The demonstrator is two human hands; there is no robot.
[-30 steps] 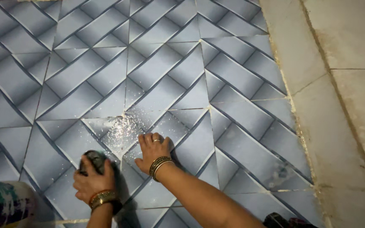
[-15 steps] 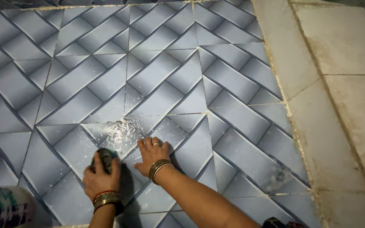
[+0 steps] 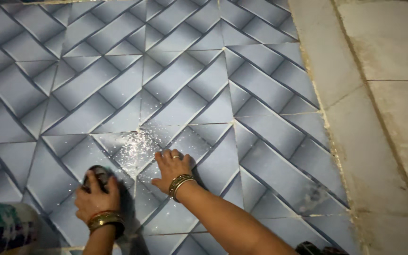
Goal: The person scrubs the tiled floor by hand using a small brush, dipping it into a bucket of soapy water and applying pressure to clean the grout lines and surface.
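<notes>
My left hand (image 3: pixel 94 197) presses a dark scrubbing pad (image 3: pixel 96 174) against the blue patterned tile floor (image 3: pixel 175 80); its fingers are curled over the pad. My right hand (image 3: pixel 172 169) lies flat on the tiles just to the right, fingers together, holding nothing. It wears a ring and bangles at the wrist; the left wrist has bangles too. White powder (image 3: pixel 135 144) is scattered over the tiles just above and between both hands.
A pale stone border (image 3: pixel 383 108) with dirty joints runs down the right side. A rounded container with green and dark markings (image 3: pixel 5 231) shows at the bottom left corner. A dark object (image 3: pixel 315 248) peeks in at the bottom edge.
My left hand slid right with the pad toward the powder, then back left and slightly down. My right hand stayed planted in the same place.
</notes>
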